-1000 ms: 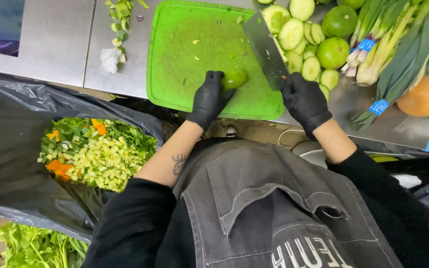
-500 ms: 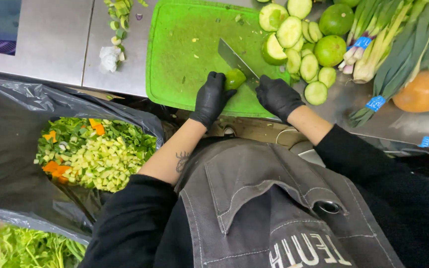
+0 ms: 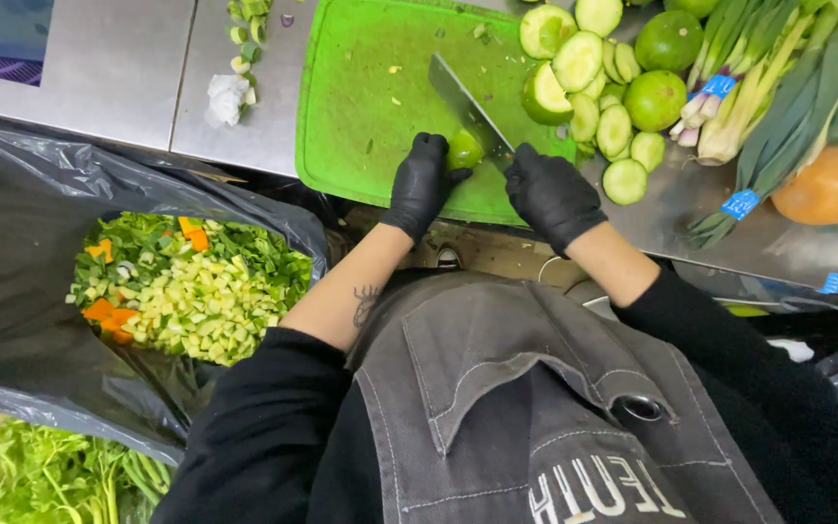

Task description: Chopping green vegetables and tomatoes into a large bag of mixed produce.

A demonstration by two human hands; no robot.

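Small green lime (image 3: 464,150) on green board (image 3: 380,87), knife blade (image 3: 467,105) against it.

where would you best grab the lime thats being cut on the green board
Probably by its rounded left side, coming from the left end of the cutting board, as the left hand does now. The lime is small and round, so it may roll, and the knife in the right hand guards its right side.

Black gloves, black sleeves, grey denim apron

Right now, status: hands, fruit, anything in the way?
Left hand pins green fruit on green cutting board. Right hand grips knife, blade on fruit. Cut halves stacked clear, right.
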